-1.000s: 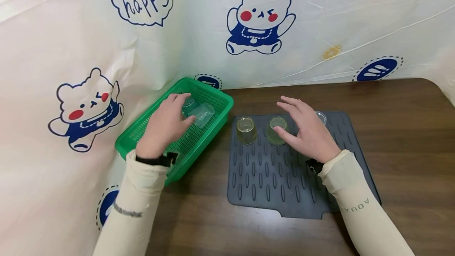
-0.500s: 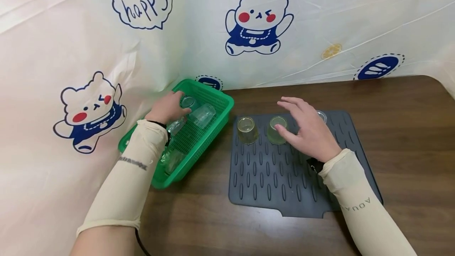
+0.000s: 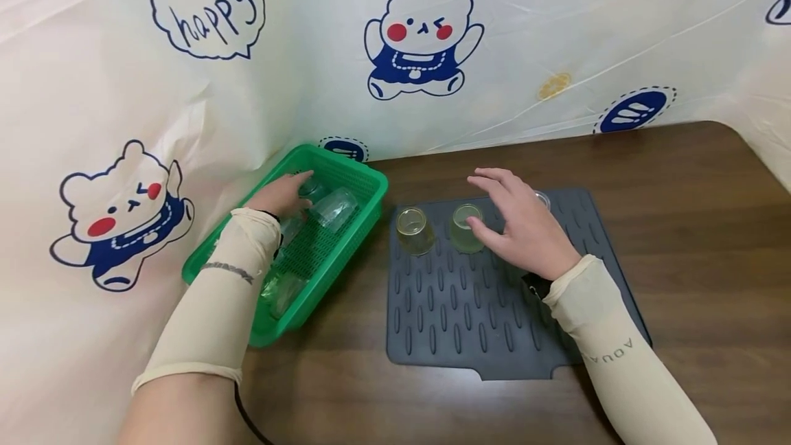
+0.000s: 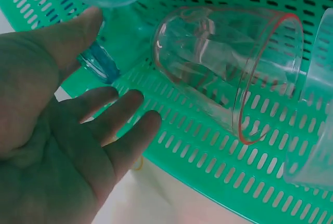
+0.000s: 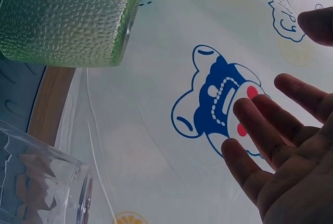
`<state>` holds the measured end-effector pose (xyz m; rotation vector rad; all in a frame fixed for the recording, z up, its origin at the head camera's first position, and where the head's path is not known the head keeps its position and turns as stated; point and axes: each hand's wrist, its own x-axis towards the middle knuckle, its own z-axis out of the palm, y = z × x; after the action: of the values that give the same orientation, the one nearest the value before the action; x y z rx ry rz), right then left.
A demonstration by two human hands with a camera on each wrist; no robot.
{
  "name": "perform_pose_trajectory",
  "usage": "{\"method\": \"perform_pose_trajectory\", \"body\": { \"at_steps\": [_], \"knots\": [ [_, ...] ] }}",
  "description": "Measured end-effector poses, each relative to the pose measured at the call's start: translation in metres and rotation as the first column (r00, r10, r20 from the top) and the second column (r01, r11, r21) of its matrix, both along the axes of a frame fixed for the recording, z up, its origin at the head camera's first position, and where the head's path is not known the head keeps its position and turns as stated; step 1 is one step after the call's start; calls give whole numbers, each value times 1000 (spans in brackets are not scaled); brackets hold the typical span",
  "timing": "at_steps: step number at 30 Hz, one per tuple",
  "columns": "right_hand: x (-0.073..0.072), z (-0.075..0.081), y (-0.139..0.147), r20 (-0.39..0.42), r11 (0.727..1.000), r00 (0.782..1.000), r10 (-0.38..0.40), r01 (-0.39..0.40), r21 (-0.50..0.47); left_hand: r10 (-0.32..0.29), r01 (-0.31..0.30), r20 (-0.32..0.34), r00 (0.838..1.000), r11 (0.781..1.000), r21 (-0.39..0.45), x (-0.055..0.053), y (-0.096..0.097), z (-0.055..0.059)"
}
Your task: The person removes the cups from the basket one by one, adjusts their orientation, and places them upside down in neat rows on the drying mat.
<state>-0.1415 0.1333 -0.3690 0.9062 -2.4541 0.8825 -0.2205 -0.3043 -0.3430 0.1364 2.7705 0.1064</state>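
Observation:
My left hand [image 3: 281, 196] reaches into the green basket [image 3: 355, 253], thumb and forefinger spread at either side of a bluish glass [image 3: 314, 189]. In the left wrist view my thumb [image 4: 78, 34] overlaps this glass near its thick blue base, and the other fingers extend loosely. A clear tumbler with a reddish rim [image 4: 223, 68] lies on its side beyond them. Over the grey mat [image 3: 432, 335] hovers my right hand [image 3: 528, 232], fingers spread and holding nothing. Near it stand a green textured glass [image 5: 67, 21] and a clear glass [image 5: 41, 182], partly hidden in the head view.
A yellowish glass [image 3: 415, 232] stands upside down at the mat's back left corner. More glasses lie in the basket, among them a clear tumbler [image 3: 336, 210] and a greenish one [image 3: 285, 292]. A printed cloth [image 3: 309, 53] hangs behind the wooden table [image 3: 692, 239].
My left hand has moved farther into the basket, back and to the left, toward the bluish glass. The view has shifted slightly; my right hand keeps its place over the mat.

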Motion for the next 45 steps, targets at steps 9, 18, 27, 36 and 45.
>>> {"method": "perform_pose_trajectory", "body": {
  "at_steps": [9, 18, 27, 36, 45],
  "knots": [
    [2, 3, -1, -22, 1000, 1000, 3, -3, 3, 4, 2, -138, 990, 999, 46, 0, -4, 6],
    [-2, 15, -1, -37, 1000, 999, 9, -8, 23, 61, -58, -168, 984, 998, 23, 1, 5, 23],
    [-4, 14, -2, -33, 1000, 999, 13, -13, 27, 133, -124, -147, 980, 990, 74, 5, 5, 17],
    [-2, 7, -3, 1, 1000, 1000, 6, -6, 3, 169, -146, -136, 976, 976, 163, 8, -12, -3],
    [1, 5, 2, -8, 1000, 1000, -15, 15, -9, 180, -117, -253, 951, 963, 244, 19, 17, 33]
  ]
}}
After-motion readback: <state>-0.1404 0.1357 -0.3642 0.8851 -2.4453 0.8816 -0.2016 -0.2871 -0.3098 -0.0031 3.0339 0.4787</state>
